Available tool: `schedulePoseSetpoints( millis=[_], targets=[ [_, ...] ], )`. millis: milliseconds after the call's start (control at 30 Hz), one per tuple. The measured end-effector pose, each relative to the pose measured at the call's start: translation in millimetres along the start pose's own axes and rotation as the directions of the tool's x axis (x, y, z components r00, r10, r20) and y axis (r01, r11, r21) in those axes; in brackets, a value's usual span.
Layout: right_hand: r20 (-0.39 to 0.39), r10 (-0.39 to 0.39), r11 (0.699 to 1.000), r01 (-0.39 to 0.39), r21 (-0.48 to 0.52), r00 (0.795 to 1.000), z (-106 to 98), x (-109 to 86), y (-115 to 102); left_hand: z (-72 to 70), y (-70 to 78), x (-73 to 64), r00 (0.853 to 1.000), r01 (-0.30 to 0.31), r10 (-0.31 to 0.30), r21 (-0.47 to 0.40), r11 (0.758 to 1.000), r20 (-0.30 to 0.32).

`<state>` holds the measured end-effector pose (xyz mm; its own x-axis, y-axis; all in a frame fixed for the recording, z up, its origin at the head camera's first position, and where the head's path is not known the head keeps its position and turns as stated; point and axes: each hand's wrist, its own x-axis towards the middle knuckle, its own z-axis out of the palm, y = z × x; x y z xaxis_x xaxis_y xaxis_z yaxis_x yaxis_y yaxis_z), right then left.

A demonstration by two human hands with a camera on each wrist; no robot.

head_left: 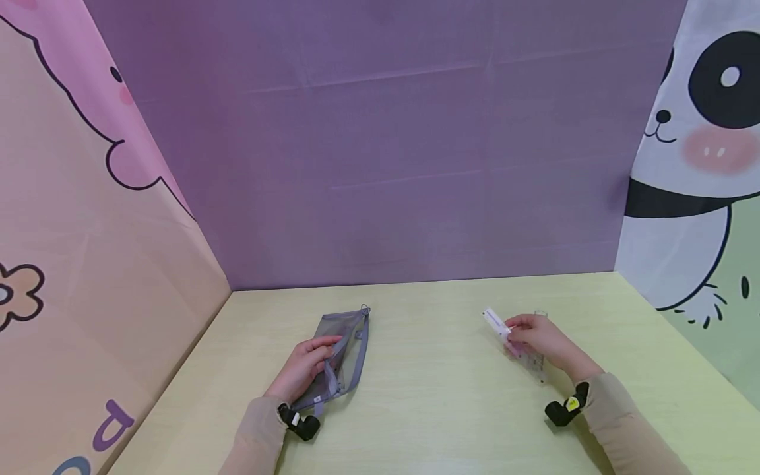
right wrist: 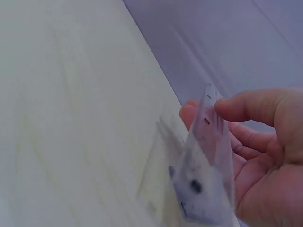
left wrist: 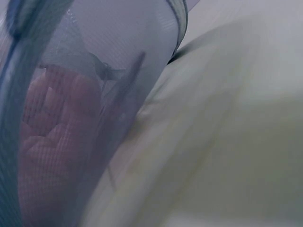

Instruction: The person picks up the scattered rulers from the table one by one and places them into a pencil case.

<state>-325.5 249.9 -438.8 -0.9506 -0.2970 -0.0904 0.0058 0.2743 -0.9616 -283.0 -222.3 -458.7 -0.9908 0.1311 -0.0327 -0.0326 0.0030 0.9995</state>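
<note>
On the left of the table, my left hand (head_left: 307, 364) grips a grey-blue mesh zip pouch (head_left: 350, 323) by its near left side. The left wrist view shows curled fingers (left wrist: 61, 104) through the pouch's mesh (left wrist: 137, 28). To the right, my right hand (head_left: 543, 340) holds thin clear plastic pieces (head_left: 496, 322) with dark marks just above the table. In the right wrist view, the thumb (right wrist: 246, 106) and fingers pinch the tilted plastic (right wrist: 203, 189) near its upper end. Their exact kind cannot be told.
The pale wood-look table (head_left: 427, 396) meets a purple cloth wall (head_left: 415, 165) at the back. Printed cloth walls stand at the left (head_left: 119, 264) and right (head_left: 683, 244). Black wrist cameras (head_left: 301, 423) sit on both cuffs.
</note>
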Motion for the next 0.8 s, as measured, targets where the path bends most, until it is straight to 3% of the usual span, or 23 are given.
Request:
schedulePoseSetpoints(
  millis=[200,433,800],
  targets=[
    [-0.026,0.016,0.995,-0.014,0.097,1.0,-3.3,-0.4,-0.5,1.2,0.5,-0.5,1.0,0.003,-0.003,0.002,1.0,-0.002],
    [-0.058,0.032,0.995,-0.026,0.097,0.998,-5.6,-4.0,-7.5,1.4,1.4,-0.7,1.0,-0.003,0.003,-0.004,1.0,-0.009],
    [0.011,0.022,0.98,-0.023,0.198,1.0,-7.0,-5.1,-5.1,0.1,0.1,0.0,1.0,-0.01,0.01,-0.001,1.0,0.003]
  ],
)
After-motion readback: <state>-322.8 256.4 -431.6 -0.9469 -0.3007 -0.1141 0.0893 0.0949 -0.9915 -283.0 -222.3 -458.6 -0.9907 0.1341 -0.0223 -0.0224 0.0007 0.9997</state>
